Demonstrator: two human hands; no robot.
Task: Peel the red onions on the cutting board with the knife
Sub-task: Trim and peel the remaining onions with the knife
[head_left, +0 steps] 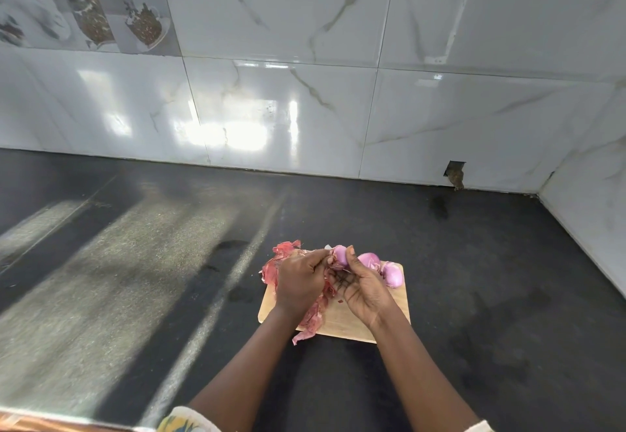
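A wooden cutting board (352,325) lies on the dark counter. My right hand (367,292) is cupped palm up and holds a partly peeled red onion (339,255), with the thumb on its side. My left hand (299,280) is curled in a fist right against that onion. A small pale tip showing above its fingers looks like the knife (327,247) blade; the rest of the knife is hidden. Two peeled onions (370,259) (393,274) lie at the board's far right corner.
Loose red onion skins (283,257) are heaped on the board's left side and spill over its near edge (305,330). The black counter (169,279) stretches left and right. A tiled wall (305,109) stands behind, with a side wall at the right.
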